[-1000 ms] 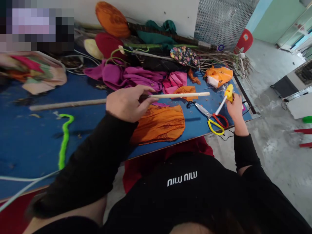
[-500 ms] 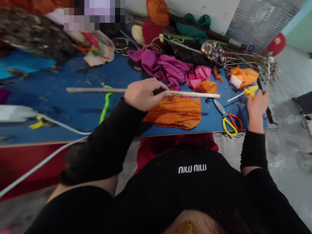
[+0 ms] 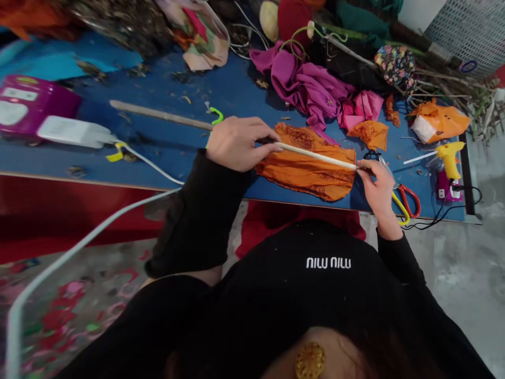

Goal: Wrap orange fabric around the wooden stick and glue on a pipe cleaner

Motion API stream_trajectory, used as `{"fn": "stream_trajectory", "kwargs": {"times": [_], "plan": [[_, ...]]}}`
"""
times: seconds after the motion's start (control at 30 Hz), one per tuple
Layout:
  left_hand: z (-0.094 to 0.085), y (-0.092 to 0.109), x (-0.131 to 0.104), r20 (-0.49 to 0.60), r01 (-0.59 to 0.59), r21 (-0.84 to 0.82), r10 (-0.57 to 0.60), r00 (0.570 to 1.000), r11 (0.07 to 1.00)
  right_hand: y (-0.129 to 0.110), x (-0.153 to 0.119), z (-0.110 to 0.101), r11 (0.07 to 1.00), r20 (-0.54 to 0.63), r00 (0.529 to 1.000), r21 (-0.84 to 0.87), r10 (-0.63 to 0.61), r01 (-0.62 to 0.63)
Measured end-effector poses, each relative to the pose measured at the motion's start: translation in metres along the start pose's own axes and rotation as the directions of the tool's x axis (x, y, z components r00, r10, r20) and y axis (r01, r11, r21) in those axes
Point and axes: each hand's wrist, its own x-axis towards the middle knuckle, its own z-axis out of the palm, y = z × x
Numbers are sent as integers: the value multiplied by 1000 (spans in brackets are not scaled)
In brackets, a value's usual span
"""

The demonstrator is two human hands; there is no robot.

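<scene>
In the head view, the long thin stick (image 3: 315, 154), grey-brown on the left and pale and smooth on the right, crosses over the rumpled orange patterned cloth (image 3: 307, 181) on the blue counter (image 3: 236, 95). At the cloth's left end, the left hand's (image 3: 241, 143) grip is closed around the stick's middle. At the cloth's right end, the right hand's (image 3: 377, 187) grip pinches the stick's pale tip. Right of the cloth lie the red-and-yellow-handled metal scissors (image 3: 411, 202), partly hidden by that hand, and farther right the yellow glue gun (image 3: 452, 158). Beyond the cloth sits crumpled purple fabric (image 3: 300, 79).
</scene>
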Motion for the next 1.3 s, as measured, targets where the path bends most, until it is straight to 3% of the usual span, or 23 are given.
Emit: {"fn": "stream_trajectory", "kwargs": {"times": [0.27, 0.67, 0.97, 1.3], "plan": [[5, -16, -3, 36, 28, -67, -26, 999, 997, -6, -2, 12, 998, 42, 997, 11, 63, -64], [-4, -3, 2, 133, 140, -35, -134, 982, 990, -9, -3, 14, 997, 81, 996, -71, 48, -43], [-5, 0, 4, 178, 146, 28, -149, 973, 989, -11, -4, 15, 997, 94, 995, -72, 42, -35], [-6, -2, 2, 129, 160, -23, -156, 979, 987, -4, -7, 18, 998, 29, 999, -48, 33, -32]]}}
